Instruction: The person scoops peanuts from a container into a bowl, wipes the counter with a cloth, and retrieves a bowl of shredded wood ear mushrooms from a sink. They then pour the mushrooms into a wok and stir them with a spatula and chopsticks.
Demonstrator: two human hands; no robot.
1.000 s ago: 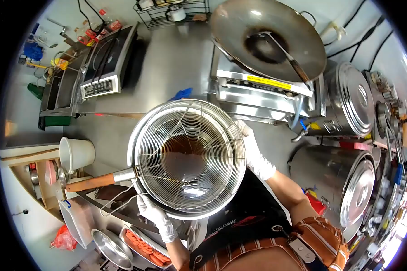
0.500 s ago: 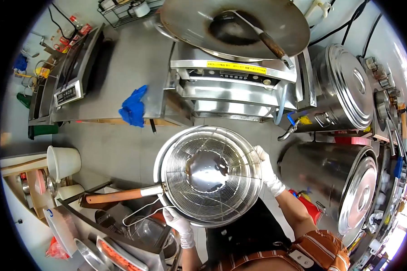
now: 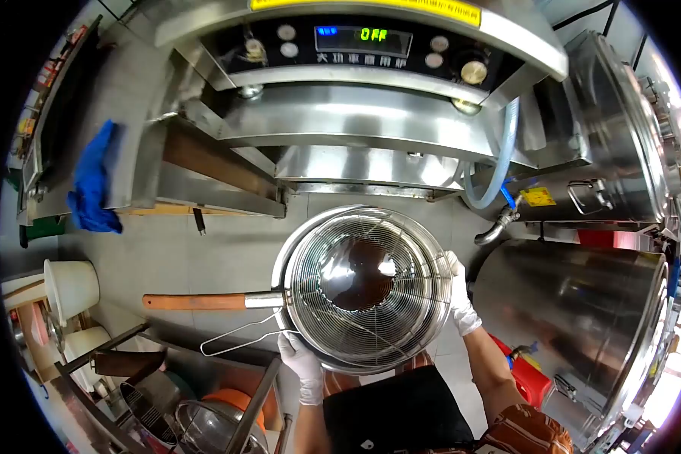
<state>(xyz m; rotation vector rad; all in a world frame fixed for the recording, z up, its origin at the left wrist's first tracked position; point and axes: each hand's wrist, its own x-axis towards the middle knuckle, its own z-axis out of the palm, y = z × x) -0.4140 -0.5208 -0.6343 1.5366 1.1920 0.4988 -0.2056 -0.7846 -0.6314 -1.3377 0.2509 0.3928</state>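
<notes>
My gloved left hand (image 3: 302,368) grips the lower left rim of a round metal basin (image 3: 280,261). Around the basin's right rim my gloved right hand (image 3: 463,295) is closed. A wire strainer (image 3: 333,318) lies across the basin, its wooden handle (image 3: 197,302) pointing left. Below that handle a bent wire loop (image 3: 238,338) sticks out to the left. Dark, shiny liquid (image 3: 359,272) shows through the mesh.
Ahead stands a steel cooker (image 3: 340,113) whose display reads OFF. A blue cloth (image 3: 94,181) lies on the left counter (image 3: 140,113). Large steel pots (image 3: 567,303) stand at the right. A rack (image 3: 257,397) with bowls is at lower left.
The view has moved closer to the cooker, and the wok is out of sight. Both hands still hold the basin, with the strainer on it.
</notes>
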